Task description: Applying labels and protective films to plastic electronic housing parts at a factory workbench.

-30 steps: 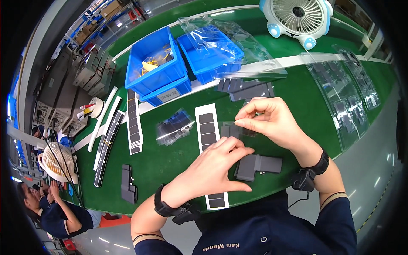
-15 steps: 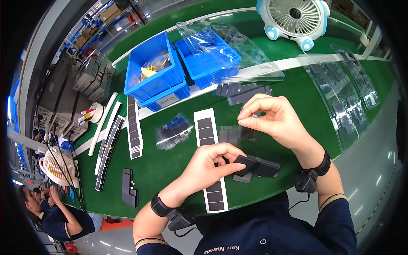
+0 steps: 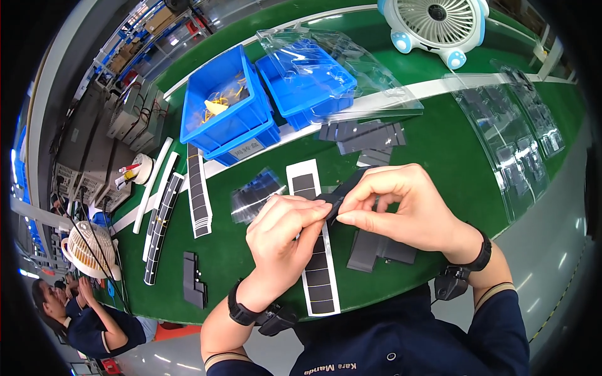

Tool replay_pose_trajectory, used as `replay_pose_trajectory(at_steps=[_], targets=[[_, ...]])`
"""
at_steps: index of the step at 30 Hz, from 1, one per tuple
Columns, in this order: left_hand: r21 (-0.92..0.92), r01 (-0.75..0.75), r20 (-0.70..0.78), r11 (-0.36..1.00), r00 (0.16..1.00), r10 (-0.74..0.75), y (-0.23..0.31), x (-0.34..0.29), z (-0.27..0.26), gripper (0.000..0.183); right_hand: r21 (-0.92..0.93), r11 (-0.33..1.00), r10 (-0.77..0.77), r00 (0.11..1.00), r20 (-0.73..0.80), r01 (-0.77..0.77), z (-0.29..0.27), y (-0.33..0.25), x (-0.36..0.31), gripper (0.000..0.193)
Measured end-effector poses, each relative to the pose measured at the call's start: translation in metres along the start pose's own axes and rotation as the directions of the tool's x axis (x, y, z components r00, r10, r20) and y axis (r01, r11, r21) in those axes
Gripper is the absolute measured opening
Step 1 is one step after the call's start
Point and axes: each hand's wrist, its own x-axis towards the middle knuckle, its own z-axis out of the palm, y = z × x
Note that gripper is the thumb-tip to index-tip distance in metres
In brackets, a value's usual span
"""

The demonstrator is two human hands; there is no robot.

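My left hand (image 3: 282, 235) is closed in a pinch on the left end of a thin flat black part (image 3: 350, 189), held tilted above the table. My right hand (image 3: 404, 210) meets it from the other side, thumb and forefinger closed at the part's edge. The fingers cover much of it. Beneath the hands runs a white strip (image 3: 321, 285) bearing a column of black rectangles. More flat black parts (image 3: 365, 250) lie on the green table (image 3: 251, 276) below my right hand. Beside my left hand rests a fanned stack of clear film pieces (image 3: 246, 199).
Two blue bins (image 3: 216, 119) stand at the back, the right one (image 3: 295, 103) partly under clear plastic trays (image 3: 370, 75). Filled clear trays (image 3: 501, 138) lie on the right. A white fan (image 3: 436, 25) stands behind. Striped strips (image 3: 164, 229) and a black part (image 3: 193, 279) lie left.
My left hand has raised a flat black part from near the front edge, turning it. My right hand has come down and left to meet it.
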Motion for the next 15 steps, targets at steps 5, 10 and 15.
replay_pose_trajectory(at_steps=[5,10,15], targets=[[0.035,-0.067,-0.002,0.997,0.998,0.067,0.0013,0.001,-0.0003,0.021,0.091,0.991,0.098,0.994,0.055,-0.103,0.0002,-0.0003,-0.0012,0.009],[0.057,-0.109,0.01,0.992,0.994,0.108,0.002,0.0004,-0.0005,0.022,0.193,0.968,0.147,0.985,0.092,-0.162,-0.0012,0.0025,-0.0017,0.008],[0.073,-0.124,0.005,0.99,0.992,0.124,0.0007,-0.0025,-0.0003,0.023,0.215,0.961,0.148,0.981,0.123,-0.172,-0.002,0.0022,-0.0025,0.007]])
